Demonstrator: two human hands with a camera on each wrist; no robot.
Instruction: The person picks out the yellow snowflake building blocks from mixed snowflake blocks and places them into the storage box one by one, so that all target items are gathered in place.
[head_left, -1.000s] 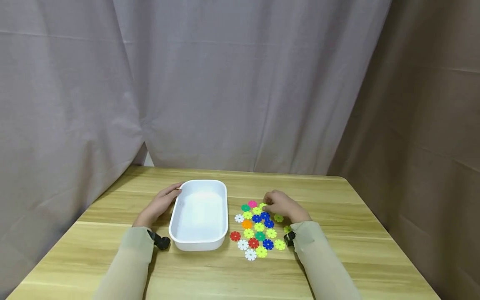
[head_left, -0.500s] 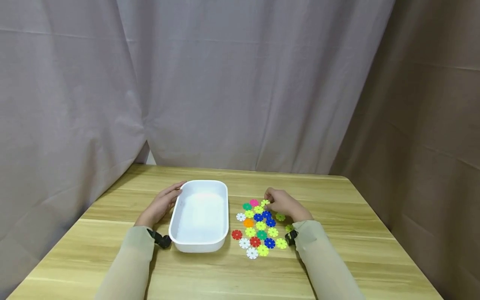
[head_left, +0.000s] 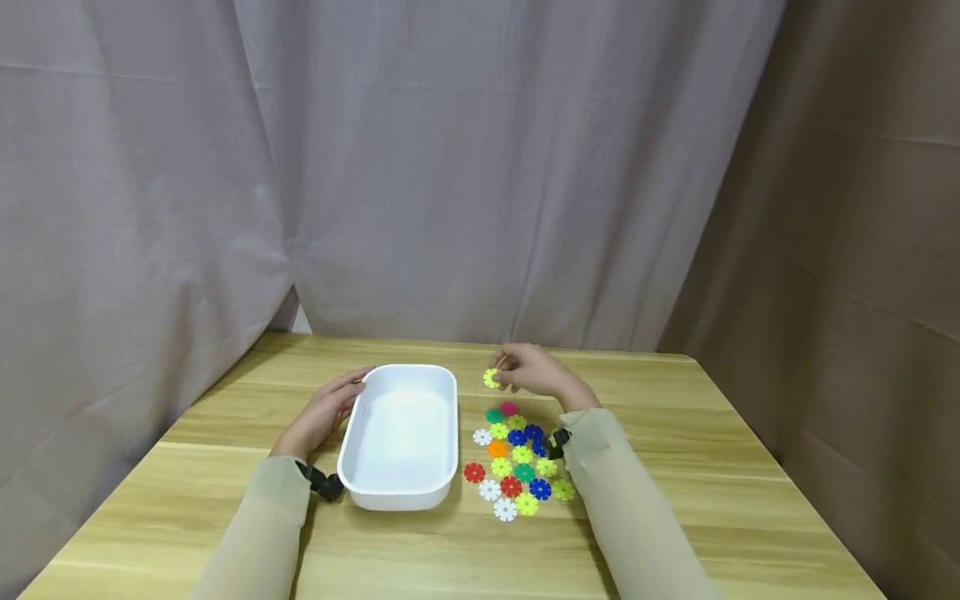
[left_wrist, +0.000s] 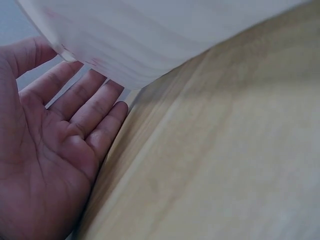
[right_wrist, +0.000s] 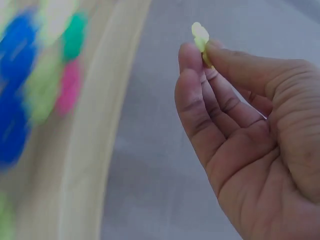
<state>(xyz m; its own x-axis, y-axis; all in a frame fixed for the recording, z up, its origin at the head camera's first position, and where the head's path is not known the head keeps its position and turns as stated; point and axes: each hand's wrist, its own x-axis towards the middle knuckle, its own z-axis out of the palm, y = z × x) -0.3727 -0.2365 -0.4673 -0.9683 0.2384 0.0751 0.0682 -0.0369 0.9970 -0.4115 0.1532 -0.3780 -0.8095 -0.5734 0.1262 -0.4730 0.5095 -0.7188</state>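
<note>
Between thumb and fingertips my right hand (head_left: 534, 369) pinches a yellow-green plastic snowflake disc (head_left: 491, 378), raised over the table beyond the other discs. The right wrist view shows this notched disc (right_wrist: 200, 36) nearly edge-on. My left hand (head_left: 327, 410) rests against the left outer side of a white rectangular tray (head_left: 397, 500), near its far corner. In the left wrist view its fingers (left_wrist: 95, 107) are fairly straight and relaxed, some tips hidden behind the tray wall (left_wrist: 145, 45).
Several flat snowflake discs lie right of the tray, including an orange disc (head_left: 497, 449), a pink disc (head_left: 509, 409), a red disc (head_left: 474, 472) and a white disc (head_left: 506, 509). They lie on a wooden table (head_left: 420, 558). A grey curtain (head_left: 420, 208) hangs behind.
My right hand has lifted the yellow-green disc from the far end of the group and carried it left and away from me. My left hand stays at the tray.
</note>
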